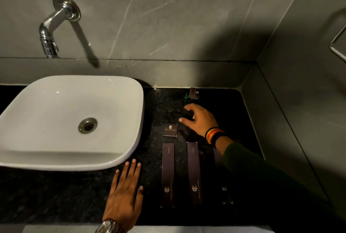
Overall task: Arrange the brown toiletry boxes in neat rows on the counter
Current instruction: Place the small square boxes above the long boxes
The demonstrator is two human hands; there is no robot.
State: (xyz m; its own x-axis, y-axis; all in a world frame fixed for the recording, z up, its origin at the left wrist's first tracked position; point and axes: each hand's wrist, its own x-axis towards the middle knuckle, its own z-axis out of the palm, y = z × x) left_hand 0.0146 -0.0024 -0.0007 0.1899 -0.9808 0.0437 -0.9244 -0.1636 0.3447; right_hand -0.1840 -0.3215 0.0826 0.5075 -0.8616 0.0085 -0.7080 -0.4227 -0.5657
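Three long brown toiletry boxes lie side by side on the black counter [74, 195]: the left one [168, 174], the middle one [194, 173], and a right one [223, 189] partly hidden under my right sleeve. A small square brown box [170, 129] sits just above the left long box. Another small brown box [194, 93] lies at the back near the wall. My right hand [201, 119] hovers between the two small boxes, fingers spread, holding nothing. My left hand [126, 193] rests flat on the counter left of the long boxes.
A white basin [46, 158] fills the left of the counter, with a chrome tap [54, 25] on the grey wall above. A side wall closes the counter on the right, carrying a metal rail [337, 43]. The counter's front edge runs along the bottom.
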